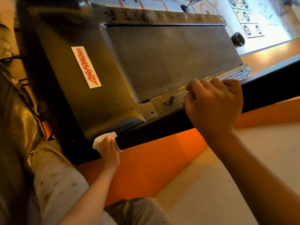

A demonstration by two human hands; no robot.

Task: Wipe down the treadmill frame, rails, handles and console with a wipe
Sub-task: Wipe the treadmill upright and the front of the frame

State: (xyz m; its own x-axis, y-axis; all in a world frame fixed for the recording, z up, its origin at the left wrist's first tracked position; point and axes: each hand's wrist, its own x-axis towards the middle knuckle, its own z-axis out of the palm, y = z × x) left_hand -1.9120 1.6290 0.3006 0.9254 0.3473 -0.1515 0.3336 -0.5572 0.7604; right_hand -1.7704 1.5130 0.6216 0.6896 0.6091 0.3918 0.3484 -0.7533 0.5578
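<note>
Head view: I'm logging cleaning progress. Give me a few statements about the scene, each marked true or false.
1. The wipe lies under the left hand. True.
2. The right hand holds a spray bottle. False: it grips the rail.
3. Dark grime shows on the rail. True.
4. The sticker is blue. False: it is white with red lettering.

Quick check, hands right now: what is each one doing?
Left hand: holds the wipe against the treadmill frame.
Right hand: fingers curled over the side rail, gripping it.
</note>
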